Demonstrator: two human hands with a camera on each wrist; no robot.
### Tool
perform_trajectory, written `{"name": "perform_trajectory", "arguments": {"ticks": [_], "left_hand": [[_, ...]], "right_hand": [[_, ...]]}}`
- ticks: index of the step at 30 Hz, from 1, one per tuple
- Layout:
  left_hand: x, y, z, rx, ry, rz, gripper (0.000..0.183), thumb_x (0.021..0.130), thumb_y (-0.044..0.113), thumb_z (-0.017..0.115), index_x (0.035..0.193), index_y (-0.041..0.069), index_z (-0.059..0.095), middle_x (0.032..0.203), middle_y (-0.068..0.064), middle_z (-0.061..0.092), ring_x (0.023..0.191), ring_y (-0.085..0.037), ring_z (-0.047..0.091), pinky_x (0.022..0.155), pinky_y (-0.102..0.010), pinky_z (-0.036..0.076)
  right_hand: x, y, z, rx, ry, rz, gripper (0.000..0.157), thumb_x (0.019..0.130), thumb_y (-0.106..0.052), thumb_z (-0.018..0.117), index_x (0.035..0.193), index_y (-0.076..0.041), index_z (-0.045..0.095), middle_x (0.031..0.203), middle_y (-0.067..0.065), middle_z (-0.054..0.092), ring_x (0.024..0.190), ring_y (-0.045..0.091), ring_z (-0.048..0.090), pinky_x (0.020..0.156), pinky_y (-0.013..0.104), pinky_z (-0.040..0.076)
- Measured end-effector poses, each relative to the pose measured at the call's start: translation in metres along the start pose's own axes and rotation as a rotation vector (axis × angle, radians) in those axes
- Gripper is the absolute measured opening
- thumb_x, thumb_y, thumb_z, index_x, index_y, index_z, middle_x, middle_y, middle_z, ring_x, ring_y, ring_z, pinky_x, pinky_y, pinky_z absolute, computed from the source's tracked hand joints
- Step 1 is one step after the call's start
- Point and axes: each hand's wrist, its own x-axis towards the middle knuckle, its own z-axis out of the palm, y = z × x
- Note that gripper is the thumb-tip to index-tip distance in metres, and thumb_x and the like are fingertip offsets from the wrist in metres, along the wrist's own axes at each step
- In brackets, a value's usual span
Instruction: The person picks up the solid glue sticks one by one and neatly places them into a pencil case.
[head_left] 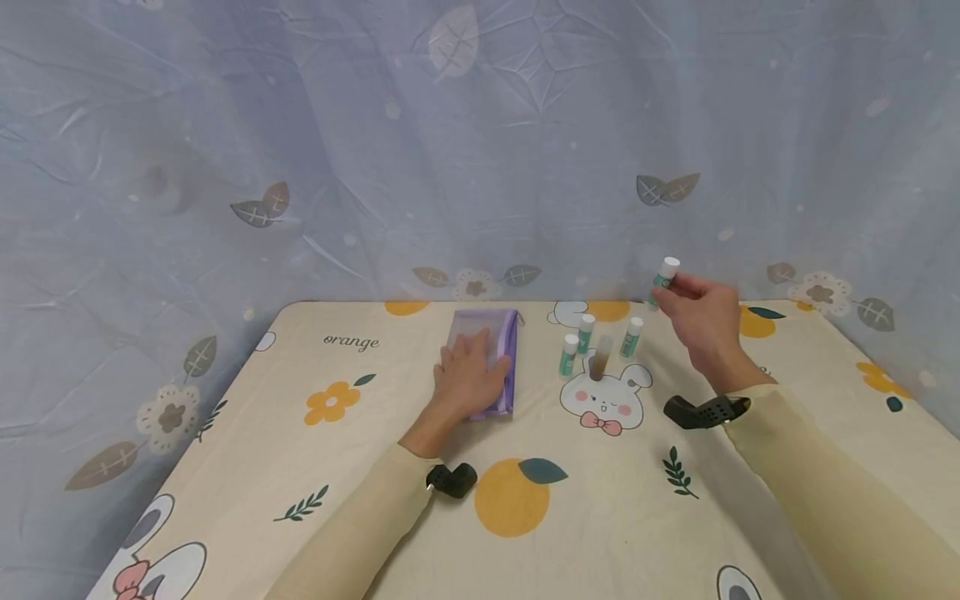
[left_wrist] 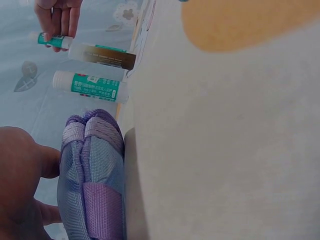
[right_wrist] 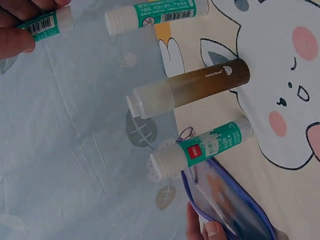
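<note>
My right hand (head_left: 705, 321) pinches a green-and-white glue stick (head_left: 664, 277) between thumb and fingers, raised above the far side of the table. My left hand (head_left: 465, 379) rests flat on a purple mesh zip pouch (head_left: 512, 360), fingers spread over its top. The pouch lies on the cloth and looks thick from the side in the left wrist view. Between the hands stand a glue stick (head_left: 568, 357), one behind it (head_left: 585, 335) and another to the right (head_left: 632, 338). Among them is an upright brown tube with a frosted cap (head_left: 601, 358).
A cream tablecloth (head_left: 360, 483) printed with oranges, flowers and rabbits covers the table. Behind its far edge hangs a grey-blue patterned curtain (head_left: 465, 208). Each wrist wears a black camera strap, the right one (head_left: 705, 412) close above the cloth.
</note>
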Motion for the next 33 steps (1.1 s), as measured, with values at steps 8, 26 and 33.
{"name": "perform_trajectory", "arguments": {"ticks": [8,26,33], "left_hand": [[0.001,-0.001,0.001,-0.009,0.003,0.005,0.068,0.108,0.042,0.050,0.167,0.013,0.034,0.175,-0.027,0.020,0.162,-0.056,0.009,0.126,-0.075,0.010],[0.001,-0.001,0.001,-0.009,-0.002,0.000,0.068,0.108,0.043,0.049,0.167,0.013,0.033,0.175,-0.027,0.018,0.162,-0.057,0.008,0.127,-0.074,0.009],[0.002,-0.001,0.001,-0.004,0.002,-0.001,0.068,0.108,0.043,0.050,0.167,0.014,0.034,0.175,-0.027,0.020,0.162,-0.055,0.009,0.127,-0.074,0.011]], "right_hand": [[-0.003,-0.006,0.002,0.012,-0.015,0.003,0.055,0.107,-0.029,0.063,0.158,-0.011,0.051,0.156,0.015,0.059,0.136,0.027,0.060,0.120,0.042,0.046],[-0.007,-0.013,0.014,0.051,-0.018,-0.011,0.053,0.107,-0.025,0.064,0.158,-0.012,0.051,0.155,0.015,0.059,0.136,0.028,0.059,0.121,0.040,0.045],[-0.007,-0.015,0.019,0.049,-0.005,-0.010,0.052,0.108,-0.025,0.062,0.157,-0.012,0.052,0.155,0.014,0.059,0.137,0.028,0.059,0.121,0.041,0.045]]}}
